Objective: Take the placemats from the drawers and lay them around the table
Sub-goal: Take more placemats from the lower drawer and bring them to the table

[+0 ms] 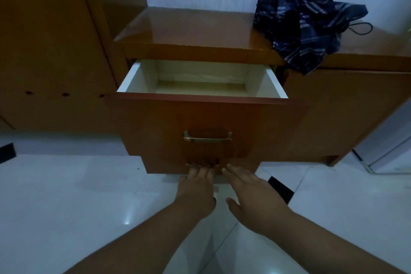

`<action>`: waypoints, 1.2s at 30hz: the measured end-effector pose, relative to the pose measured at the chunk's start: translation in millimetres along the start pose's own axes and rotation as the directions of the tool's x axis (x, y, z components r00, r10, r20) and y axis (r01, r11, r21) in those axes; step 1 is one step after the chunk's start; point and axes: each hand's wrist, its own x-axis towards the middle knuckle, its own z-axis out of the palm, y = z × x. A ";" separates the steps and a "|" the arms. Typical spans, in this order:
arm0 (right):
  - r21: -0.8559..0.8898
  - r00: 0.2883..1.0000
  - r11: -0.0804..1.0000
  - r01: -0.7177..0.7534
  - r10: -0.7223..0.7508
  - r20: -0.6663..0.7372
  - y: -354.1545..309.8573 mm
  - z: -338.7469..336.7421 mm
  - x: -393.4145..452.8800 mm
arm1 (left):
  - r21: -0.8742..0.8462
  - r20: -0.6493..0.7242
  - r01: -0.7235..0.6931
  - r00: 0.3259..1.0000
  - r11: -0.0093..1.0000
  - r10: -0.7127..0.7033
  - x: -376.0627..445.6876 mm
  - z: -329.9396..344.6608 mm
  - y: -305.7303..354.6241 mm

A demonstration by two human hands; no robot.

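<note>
The top drawer (204, 115) of a brown wooden cabinet stands pulled out, its pale inside showing nothing that I can make out. Its metal handle (208, 137) is on the front panel. Below it is a lower drawer (164, 165), shut. My left hand (196, 187) reaches down to that lower drawer, fingertips at its handle, which the fingers mostly hide. My right hand (255, 196) hovers beside it, palm down, fingers spread, holding nothing. No placemat is in view.
A crumpled dark blue striped umbrella (309, 20) lies on the cabinet top (189, 29) at the right. A tall wooden wardrobe (49, 51) stands to the left. The floor (66, 196) is glossy white tile. A white door edge (387, 147) is at far right.
</note>
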 end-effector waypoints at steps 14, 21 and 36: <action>-0.073 0.985 0.997 0.014 -0.027 -0.172 -17.4 -9.9 -1.2 | 0.036 -0.005 -0.080 0.997 0.996 0.080 -49.8 -3.1 1.9; -0.085 0.983 0.996 0.005 -0.020 -0.183 -18.4 -22.2 -1.7 | -0.023 0.032 -0.062 0.998 0.998 0.062 -60.3 -3.0 7.6; -0.065 0.997 0.996 -0.054 0.050 -0.064 -18.1 -32.4 1.3 | -0.011 0.103 -0.083 0.991 0.996 0.084 -85.5 -9.7 14.0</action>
